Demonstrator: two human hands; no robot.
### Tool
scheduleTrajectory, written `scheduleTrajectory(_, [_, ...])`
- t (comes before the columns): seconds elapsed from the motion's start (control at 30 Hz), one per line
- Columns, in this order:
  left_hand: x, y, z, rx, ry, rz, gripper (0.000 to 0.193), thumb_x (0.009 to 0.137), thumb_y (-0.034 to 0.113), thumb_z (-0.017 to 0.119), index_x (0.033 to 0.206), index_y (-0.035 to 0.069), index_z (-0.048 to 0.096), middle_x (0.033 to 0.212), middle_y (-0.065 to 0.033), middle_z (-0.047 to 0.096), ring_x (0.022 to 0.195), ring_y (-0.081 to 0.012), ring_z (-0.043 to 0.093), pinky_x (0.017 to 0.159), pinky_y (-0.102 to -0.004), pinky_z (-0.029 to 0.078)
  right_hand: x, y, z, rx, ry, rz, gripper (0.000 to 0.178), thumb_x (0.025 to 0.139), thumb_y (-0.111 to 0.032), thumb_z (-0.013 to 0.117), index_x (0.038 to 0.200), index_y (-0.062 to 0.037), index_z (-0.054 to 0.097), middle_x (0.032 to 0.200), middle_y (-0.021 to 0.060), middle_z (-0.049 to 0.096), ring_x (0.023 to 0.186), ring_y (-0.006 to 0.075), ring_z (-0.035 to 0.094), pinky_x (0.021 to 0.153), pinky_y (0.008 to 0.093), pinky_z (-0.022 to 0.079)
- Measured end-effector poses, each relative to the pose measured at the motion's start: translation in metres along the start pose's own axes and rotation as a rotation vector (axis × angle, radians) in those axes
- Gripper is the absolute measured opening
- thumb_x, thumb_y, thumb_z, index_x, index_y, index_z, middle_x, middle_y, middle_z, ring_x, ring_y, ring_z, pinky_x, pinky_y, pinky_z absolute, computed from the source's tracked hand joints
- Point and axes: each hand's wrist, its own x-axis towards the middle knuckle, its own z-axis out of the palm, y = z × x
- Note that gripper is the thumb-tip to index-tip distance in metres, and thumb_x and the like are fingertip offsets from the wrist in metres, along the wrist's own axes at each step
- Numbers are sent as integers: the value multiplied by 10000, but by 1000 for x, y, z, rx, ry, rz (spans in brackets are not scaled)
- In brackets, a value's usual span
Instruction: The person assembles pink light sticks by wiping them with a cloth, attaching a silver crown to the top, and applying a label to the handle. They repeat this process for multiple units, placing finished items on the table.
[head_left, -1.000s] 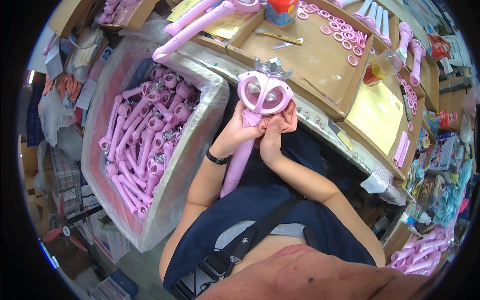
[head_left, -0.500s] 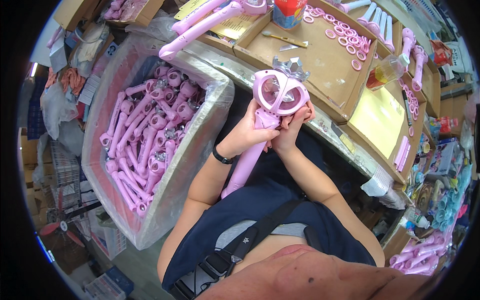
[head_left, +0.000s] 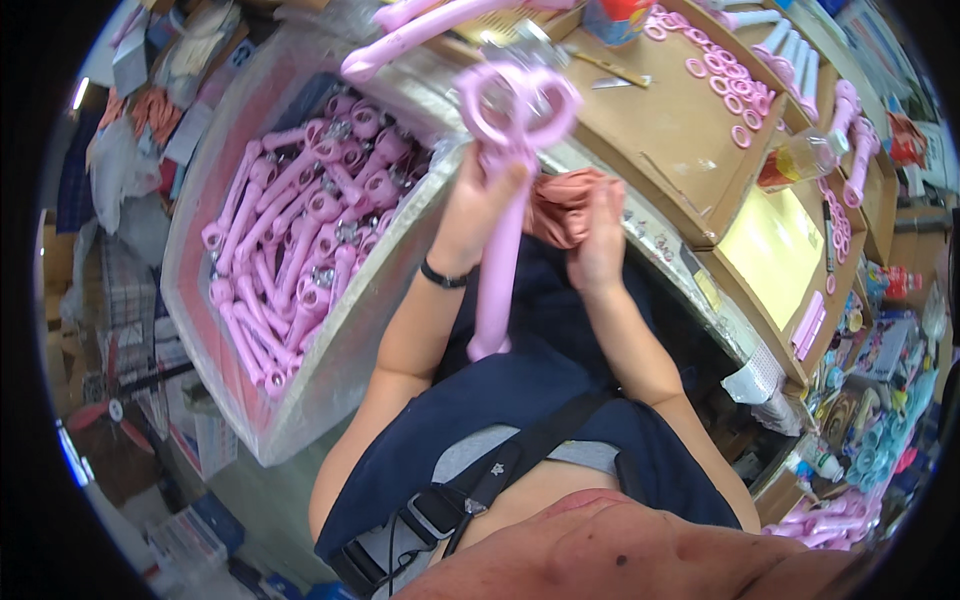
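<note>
A pink toy wand stands tilted in front of me, its round head with two openings and a clear, crown-like top pointing away. My left hand is wrapped round its neck, just below the head. To the right, my right hand holds a crumpled salmon-coloured cloth; its fingers look straight and close together, pressed against the cloth. The cloth lies beside the wand's neck. Whether it touches the wand I cannot tell. The wand's head is blurred by motion.
A plastic-lined bin full of pink wands stands at my left. On the bench ahead, a cardboard tray holds pink rings and a small brush. A bottle and yellow paper are at the right.
The wand has moved left, held by my left hand alone. My right hand has come away from its head, and the salmon cloth now shows in it.
</note>
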Motion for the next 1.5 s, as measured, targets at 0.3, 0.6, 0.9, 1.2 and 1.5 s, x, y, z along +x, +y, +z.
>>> scheduleTrajectory(0.3, [25,51,-82,-376,353,292,424,868,492,598,960,92,490,764,-61,560,589,-169,580,496,-297,514,-38,-10,-61,-246,-83,318,348,979,-301,474,1178,-16,487,904,67,620,753,118,600,722,217,481])
scheduleTrajectory(0.6, [29,42,-85,-434,440,279,436,872,504,584,940,83,495,743,-82,570,618,-199,564,526,-316,502,-57,-12,-33,-211,-600,227,635,759,-154,741,1290,-18,422,1187,105,560,1013,183,592,778,284,495])
scheduleTrajectory(0.9, [14,33,-63,-600,196,452,679,866,610,497,1207,23,470,1002,-148,592,781,-208,561,710,-331,497,-57,-2,-40,-905,-632,-168,653,759,-281,752,1279,-40,439,1200,153,553,1079,271,568,946,340,435])
scheduleTrajectory(1.2, [9,21,-46,-671,106,380,675,868,621,478,1305,111,413,977,-106,557,714,-160,512,653,-289,458,-60,15,-50,476,-372,839,412,972,-401,398,1176,-48,455,1062,194,593,954,264,609,842,370,508])
scheduleTrajectory(1.5, [-2,24,-59,-584,29,278,703,891,656,370,1347,121,372,840,-72,536,579,-138,491,535,-257,415,-22,-35,-48,-522,-457,543,326,990,-273,421,1203,-30,462,936,106,609,715,165,632,629,258,530])
